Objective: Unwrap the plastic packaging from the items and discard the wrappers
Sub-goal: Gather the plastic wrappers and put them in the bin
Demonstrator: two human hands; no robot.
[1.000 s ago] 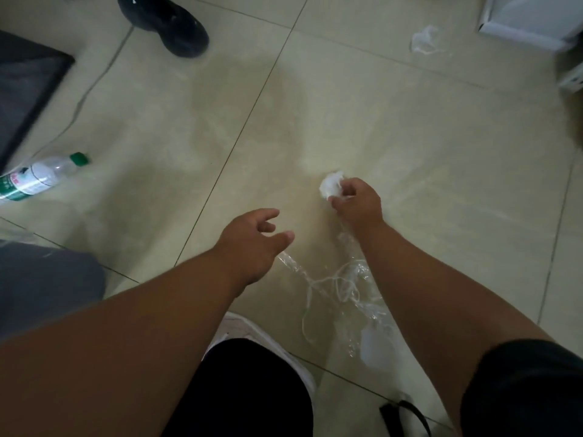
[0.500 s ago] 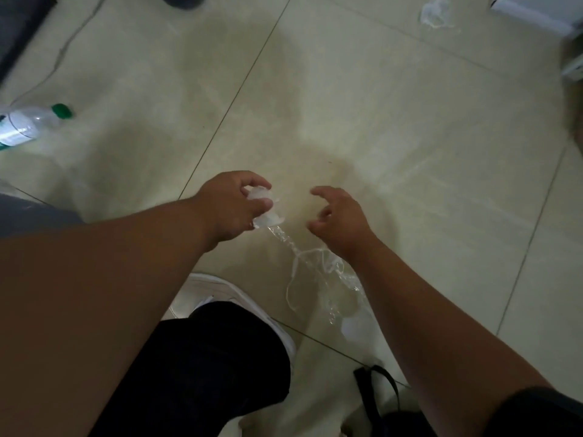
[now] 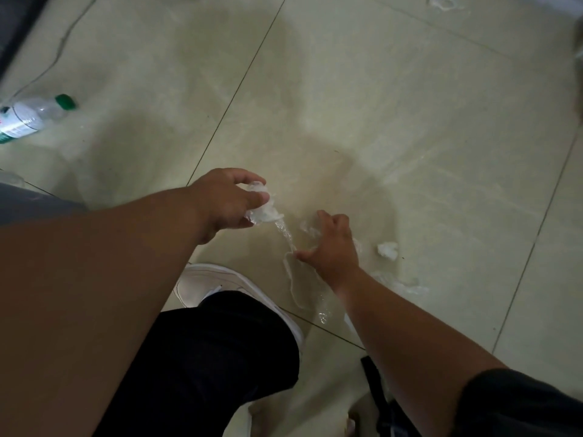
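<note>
On the floor (image 3: 394,121) a water bottle (image 3: 30,116) lies at far left, the left hand (image 3: 227,200) grips a crumpled plastic wrapper (image 3: 263,209) trailing down to the right hand (image 3: 331,247), whose fingers are spread loosely, beside a small white wad (image 3: 387,249).

The floor (image 3: 410,121) is of smooth, slightly glossy tiles. The wrapper (image 3: 265,209) is thin, clear, crumpled plastic. The bottle (image 3: 28,118) at the floor's left edge is clear plastic.
</note>
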